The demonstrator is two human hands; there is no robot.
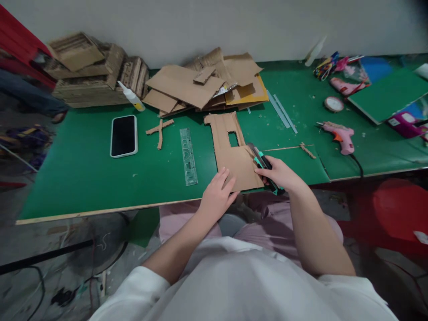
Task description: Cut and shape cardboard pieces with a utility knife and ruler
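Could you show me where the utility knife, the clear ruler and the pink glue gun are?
Utility knife [261, 160]: head view, on its body just ahead of the right hand [278, 173].
Clear ruler [189, 157]: head view, on its middle.
Pink glue gun [341, 133]: head view, on its body.

A plain grey wall rises straight up behind a long table, its top flat green with a pale front edge. Off to the right, something red, a seat by the look of it, sits in shadow. Cables trail across the littered grey floor. The light is soft, rather dim.
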